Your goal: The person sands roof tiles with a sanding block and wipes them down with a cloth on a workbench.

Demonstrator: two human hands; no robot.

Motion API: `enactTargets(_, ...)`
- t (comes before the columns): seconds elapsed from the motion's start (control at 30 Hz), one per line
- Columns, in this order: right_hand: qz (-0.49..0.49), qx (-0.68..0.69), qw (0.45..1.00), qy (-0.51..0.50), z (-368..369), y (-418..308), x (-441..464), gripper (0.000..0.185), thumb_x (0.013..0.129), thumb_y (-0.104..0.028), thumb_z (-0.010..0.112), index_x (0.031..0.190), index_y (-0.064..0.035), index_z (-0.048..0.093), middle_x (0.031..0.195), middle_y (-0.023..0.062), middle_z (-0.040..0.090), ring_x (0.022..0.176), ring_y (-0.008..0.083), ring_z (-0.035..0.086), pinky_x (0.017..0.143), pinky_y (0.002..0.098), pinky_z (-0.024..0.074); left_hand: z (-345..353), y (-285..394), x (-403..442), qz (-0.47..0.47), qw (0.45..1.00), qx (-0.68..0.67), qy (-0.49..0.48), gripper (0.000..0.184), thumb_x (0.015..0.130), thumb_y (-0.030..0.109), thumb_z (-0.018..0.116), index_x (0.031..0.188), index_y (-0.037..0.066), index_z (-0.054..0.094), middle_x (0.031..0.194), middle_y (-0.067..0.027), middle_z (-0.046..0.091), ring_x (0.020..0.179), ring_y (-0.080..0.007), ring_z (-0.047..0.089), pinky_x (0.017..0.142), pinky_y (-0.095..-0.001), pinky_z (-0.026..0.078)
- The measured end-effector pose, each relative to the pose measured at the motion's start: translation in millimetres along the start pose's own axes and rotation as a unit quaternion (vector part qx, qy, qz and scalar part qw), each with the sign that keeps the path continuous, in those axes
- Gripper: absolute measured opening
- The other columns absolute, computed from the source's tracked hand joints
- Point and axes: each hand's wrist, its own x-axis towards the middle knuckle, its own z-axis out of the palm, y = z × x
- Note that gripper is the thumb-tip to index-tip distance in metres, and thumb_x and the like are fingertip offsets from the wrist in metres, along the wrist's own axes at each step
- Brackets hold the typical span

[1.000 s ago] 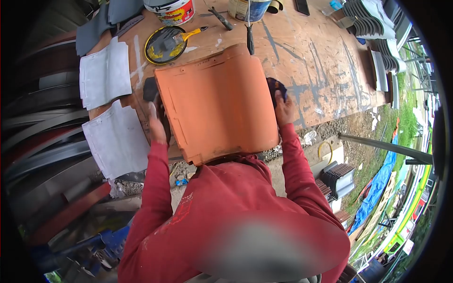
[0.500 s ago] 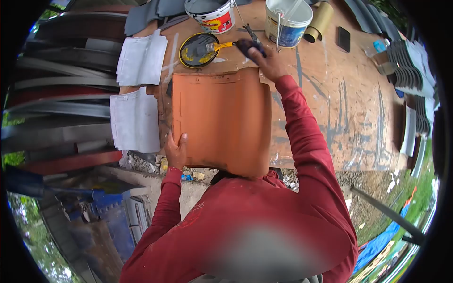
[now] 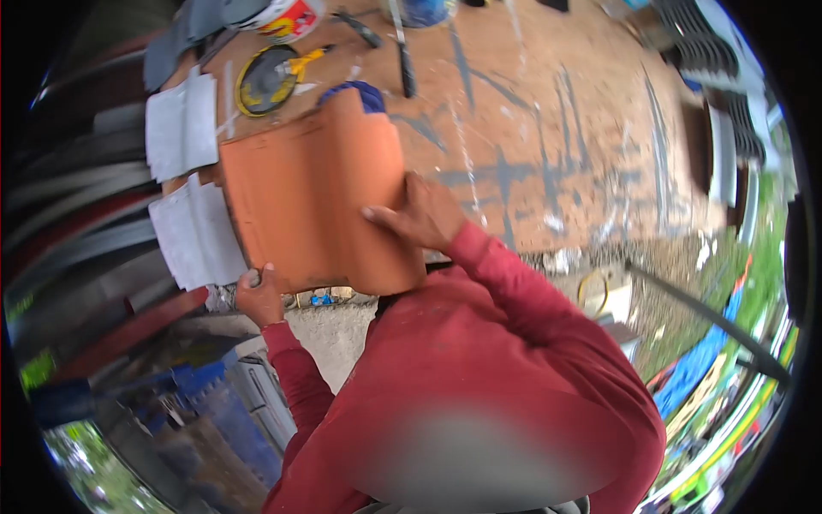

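An orange clay roof tile (image 3: 300,201) lies at the near edge of the table, slightly turned, its raised roll on the right. My left hand (image 3: 260,297) grips its lower left corner, thumb on top. Around the right edge my right hand (image 3: 425,212) is closed, with the thumb over the roll and the fingertips out of sight. A dark blue cloth (image 3: 368,96) shows just past the tile's far edge, partly covered by it. Two grey-white tiles (image 3: 181,127) lie to the left.
On the wooden table (image 3: 548,128) are a paint-smeared lid (image 3: 265,81) with a yellow-handled brush (image 3: 306,60), a white bucket (image 3: 287,19), a blue-labelled bucket (image 3: 424,12) and a dark-handled tool (image 3: 406,68). Stacked grey tiles (image 3: 711,60) stand at right; long curved pieces (image 3: 86,171) fill the left.
My right hand has let go of the dark blue cloth and come back to the tile's right edge. My left hand has slid to the lower corner. The tile has turned, and the view has shifted.
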Motion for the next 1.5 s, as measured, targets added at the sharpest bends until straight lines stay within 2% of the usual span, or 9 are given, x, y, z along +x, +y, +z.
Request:
enactTargets(0.23,0.039,0.227,0.942,0.246,40,-2,2,0.089,0.069,-0.05,0.082,0.129,0.0106,0.054,0.103,0.0261,0.07,0.089,0.0393,0.071,0.083,0.0429,0.0571,-16,4,-15,0.005,0.993,-0.113,0.026,0.032,0.079,0.019,0.086,0.085,-0.004,0.065,0.081,-0.0064,0.064,0.072,-0.0163,0.055,0.071,-0.0336,0.049)
enactTargets(0.33,0.07,0.351,0.923,0.141,11,0,-9,0.086,0.07,-0.048,0.082,0.127,0.0111,0.057,0.105,0.0261,0.071,0.089,0.0362,0.072,0.082,0.0415,0.0575,-48,30,-24,0.033,0.987,-0.152,0.04,0.028,0.081,0.015,0.083,0.083,-0.003,0.062,0.078,-0.0044,0.06,0.071,-0.0147,0.051,0.067,-0.0328,0.047)
enactTargets(0.67,-0.018,0.488,0.837,0.247,-84,96,-81,0.067,0.086,-0.042,0.076,0.126,0.0101,0.06,0.102,0.0171,0.072,0.088,0.0194,0.07,0.079,0.0343,0.0574,-48,190,-93,0.098,0.96,-0.263,-0.003,0.022,0.084,0.011,0.08,0.088,-0.004,0.065,0.078,-0.0017,0.059,0.07,-0.0103,0.05,0.065,-0.0287,0.046)
enactTargets(1.03,0.078,0.303,0.858,0.407,-203,329,-86,0.048,0.09,-0.038,0.076,0.102,0.0074,0.069,0.09,0.0101,0.071,0.077,0.0159,0.062,0.07,0.0317,0.0521,184,343,-136,0.202,0.933,-0.221,-0.201,0.017,0.08,0.012,0.077,0.084,0.001,0.065,0.078,-0.0094,0.065,0.069,-0.0217,0.061,0.066,-0.037,0.05)
enactTargets(1.13,0.063,0.363,0.84,0.399,-213,331,-61,0.048,0.09,-0.037,0.076,0.106,0.0074,0.068,0.092,0.0111,0.071,0.079,0.0176,0.063,0.073,0.0323,0.0524,205,353,-128,0.166,0.955,-0.137,-0.204,0.02,0.081,0.016,0.076,0.088,0.001,0.067,0.085,-0.014,0.07,0.077,-0.0265,0.067,0.073,-0.0387,0.052)
enactTargets(1.33,0.069,0.165,0.881,0.438,-198,329,-61,0.069,0.091,-0.054,0.068,0.124,0.006,0.058,0.096,0.0213,0.071,0.084,0.0346,0.068,0.079,0.0444,0.0537,163,376,-74,0.193,0.851,0.07,-0.484,0.021,0.086,0.024,0.07,0.099,0.01,0.078,0.108,-0.0149,0.075,0.103,-0.0281,0.071,0.093,-0.0384,0.054)
enactTargets(1.37,0.079,0.097,0.9,0.417,-202,332,-66,0.074,0.092,-0.06,0.063,0.125,0.0051,0.056,0.099,0.025,0.071,0.086,0.0418,0.069,0.079,0.0488,0.0535,168,380,-55,0.304,0.876,0.165,-0.337,0.02,0.084,0.027,0.071,0.086,0.008,0.078,0.09,-0.0205,0.074,0.088,-0.0348,0.074,0.083,-0.0417,0.058)
enactTargets(1.4,0.129,0.049,0.934,0.33,-214,330,-73,0.073,0.094,-0.063,0.056,0.123,0.0038,0.056,0.102,0.0282,0.069,0.089,0.0467,0.068,0.079,0.0522,0.0528,168,380,-23,0.242,0.895,0.091,-0.364,0.017,0.084,0.019,0.07,0.098,0.013,0.079,0.096,-0.0149,0.076,0.093,-0.0313,0.074,0.085,-0.0407,0.057)
enactTargets(1.5,0.188,-0.095,0.965,0.159,-237,353,-75,0.063,0.097,-0.06,0.049,0.118,-0.0013,0.058,0.102,0.0314,0.068,0.091,0.0499,0.067,0.075,0.0563,0.0533,177,405,34,0.258,0.886,0.295,-0.249,0.02,0.085,0.017,0.067,0.099,0.01,0.078,0.098,-0.0175,0.075,0.094,-0.0392,0.071,0.084,-0.0473,0.057)
